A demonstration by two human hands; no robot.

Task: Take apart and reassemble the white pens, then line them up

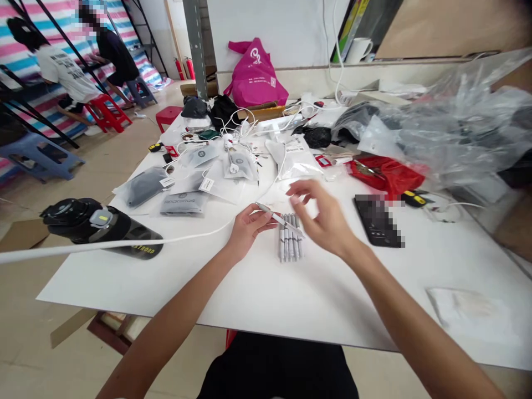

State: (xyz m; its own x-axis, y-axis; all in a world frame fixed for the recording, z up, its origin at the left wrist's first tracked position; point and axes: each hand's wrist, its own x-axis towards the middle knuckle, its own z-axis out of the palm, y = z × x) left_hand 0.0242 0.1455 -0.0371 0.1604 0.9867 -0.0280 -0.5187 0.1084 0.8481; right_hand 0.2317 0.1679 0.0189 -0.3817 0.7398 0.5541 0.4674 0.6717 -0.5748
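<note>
My left hand (248, 230) pinches a slim white-and-grey pen (274, 215), which slants down to the right in front of me. Fingers apart, my right hand (320, 219) hovers just right of that pen with nothing in it. Below both hands, several grey pens (290, 249) lie side by side in a row on the white table (249, 293). The held pen crosses over the upper part of this row and hides some of it. Whether a clear sleeve covers the held pen's lower end, I cannot tell.
A black bottle (124, 230) lies at the left, with a white cable (187, 237) running past it. Plastic-bagged packets (183, 202) sit behind. On the right are a phone (378, 221), a red bag (386, 174) and a white packet (461, 307). Two people sit far left.
</note>
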